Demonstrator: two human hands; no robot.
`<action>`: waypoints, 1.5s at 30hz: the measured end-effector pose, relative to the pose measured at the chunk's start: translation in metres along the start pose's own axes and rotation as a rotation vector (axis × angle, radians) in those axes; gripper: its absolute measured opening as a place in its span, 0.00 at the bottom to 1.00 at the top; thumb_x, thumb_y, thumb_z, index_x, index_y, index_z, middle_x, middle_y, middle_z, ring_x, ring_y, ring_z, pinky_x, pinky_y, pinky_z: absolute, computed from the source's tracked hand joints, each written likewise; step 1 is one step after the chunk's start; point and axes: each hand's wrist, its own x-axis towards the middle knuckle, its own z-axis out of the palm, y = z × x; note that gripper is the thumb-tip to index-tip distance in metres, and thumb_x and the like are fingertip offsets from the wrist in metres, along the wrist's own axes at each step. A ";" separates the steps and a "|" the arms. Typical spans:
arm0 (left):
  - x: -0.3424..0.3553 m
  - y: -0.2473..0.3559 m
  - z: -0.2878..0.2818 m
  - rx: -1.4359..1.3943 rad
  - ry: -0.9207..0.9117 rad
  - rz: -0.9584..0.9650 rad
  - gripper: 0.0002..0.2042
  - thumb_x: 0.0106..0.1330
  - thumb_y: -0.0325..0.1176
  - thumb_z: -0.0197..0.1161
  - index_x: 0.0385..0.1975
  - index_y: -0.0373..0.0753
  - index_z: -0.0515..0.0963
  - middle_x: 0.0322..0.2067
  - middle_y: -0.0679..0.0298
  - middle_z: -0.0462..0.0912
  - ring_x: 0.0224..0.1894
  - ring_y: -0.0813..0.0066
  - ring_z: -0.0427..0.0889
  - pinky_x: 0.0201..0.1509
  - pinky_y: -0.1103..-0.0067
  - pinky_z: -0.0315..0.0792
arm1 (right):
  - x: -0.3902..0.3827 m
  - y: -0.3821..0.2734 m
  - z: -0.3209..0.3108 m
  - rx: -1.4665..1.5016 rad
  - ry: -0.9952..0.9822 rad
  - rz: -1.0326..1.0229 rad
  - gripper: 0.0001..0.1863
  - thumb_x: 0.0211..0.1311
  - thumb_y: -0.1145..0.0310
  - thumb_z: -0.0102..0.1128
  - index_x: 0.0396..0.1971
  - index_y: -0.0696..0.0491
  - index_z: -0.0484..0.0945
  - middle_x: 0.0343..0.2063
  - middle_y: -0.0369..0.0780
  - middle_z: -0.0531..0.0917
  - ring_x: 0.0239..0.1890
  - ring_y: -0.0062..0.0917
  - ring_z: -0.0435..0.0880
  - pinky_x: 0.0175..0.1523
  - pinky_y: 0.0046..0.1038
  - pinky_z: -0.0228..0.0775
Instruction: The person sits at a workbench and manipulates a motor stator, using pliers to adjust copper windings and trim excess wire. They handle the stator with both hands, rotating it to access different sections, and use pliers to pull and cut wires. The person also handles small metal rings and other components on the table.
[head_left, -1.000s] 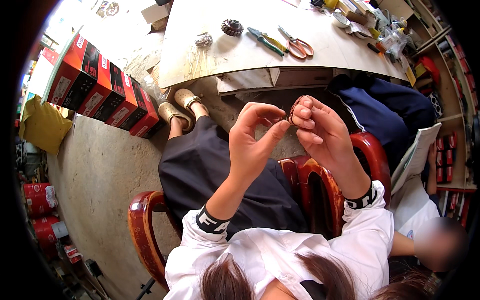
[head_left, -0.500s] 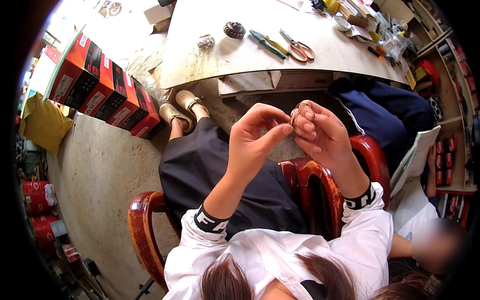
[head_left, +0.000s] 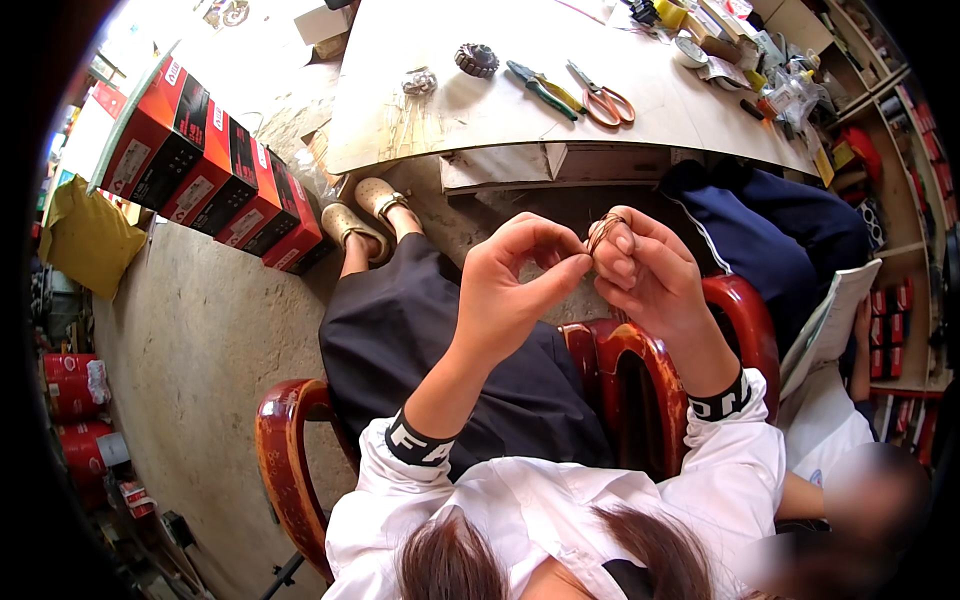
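Observation:
Above my lap, my right hand [head_left: 655,265] is closed round a small coil of thin copper-coloured wire [head_left: 601,232], its loops showing at the fingertips. My left hand [head_left: 515,275] meets it from the left, thumb and forefinger pinched at the edge of the coil. The wire's ends are too fine to follow. On the white table ahead lie a round, dark, toothed part [head_left: 477,60], a small silvery bundle [head_left: 419,82] with thin strands, pliers [head_left: 543,90] with green and yellow handles, and orange-handled scissors [head_left: 607,104].
Red-and-black boxes [head_left: 205,165] stand in a row at the left. Bags and small packages [head_left: 735,60] crowd the table's far right. Red wooden chair arms [head_left: 290,450] flank me. At my right sits another person in dark blue trousers [head_left: 780,225], with an open booklet [head_left: 825,315].
Both hands stay together at the coil, with only slight finger movement; the left fingertips have shifted a little. The view has moved slightly. A blurred shape now shows at the lower right.

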 end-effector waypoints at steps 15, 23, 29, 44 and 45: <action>-0.003 0.009 0.004 0.365 0.065 0.226 0.08 0.54 0.21 0.67 0.34 0.36 0.83 0.32 0.65 0.80 0.31 0.79 0.78 0.36 0.83 0.73 | 0.000 -0.004 -0.002 0.030 -0.028 0.044 0.06 0.71 0.70 0.42 0.35 0.55 0.68 0.25 0.34 0.68 0.21 0.12 0.61 0.21 0.15 0.56; -0.008 0.014 0.014 0.501 0.173 0.326 0.11 0.52 0.16 0.63 0.35 0.35 0.82 0.29 0.66 0.80 0.25 0.83 0.80 0.31 0.87 0.72 | 0.001 0.000 -0.005 -0.058 -0.018 0.042 0.07 0.71 0.70 0.42 0.37 0.56 0.68 0.26 0.35 0.70 0.21 0.12 0.63 0.22 0.15 0.55; -0.007 0.012 0.007 0.156 0.098 0.013 0.09 0.55 0.19 0.62 0.36 0.32 0.79 0.27 0.66 0.80 0.27 0.84 0.80 0.30 0.87 0.73 | 0.001 0.001 -0.006 -0.047 -0.002 0.062 0.07 0.72 0.69 0.42 0.37 0.56 0.69 0.28 0.35 0.70 0.23 0.12 0.64 0.23 0.14 0.55; 0.009 -0.025 0.009 0.734 0.211 0.449 0.09 0.61 0.27 0.63 0.41 0.39 0.81 0.33 0.66 0.82 0.40 0.67 0.77 0.49 0.74 0.68 | 0.007 0.005 -0.006 -0.040 0.302 -0.075 0.08 0.73 0.69 0.47 0.45 0.56 0.72 0.42 0.36 0.75 0.46 0.16 0.79 0.27 0.09 0.70; 0.010 -0.029 0.007 0.730 0.141 0.441 0.09 0.61 0.27 0.63 0.40 0.39 0.81 0.33 0.66 0.82 0.40 0.66 0.76 0.50 0.73 0.67 | 0.006 0.003 -0.007 -0.022 0.288 -0.072 0.08 0.73 0.69 0.47 0.45 0.56 0.72 0.42 0.36 0.75 0.45 0.16 0.79 0.27 0.09 0.70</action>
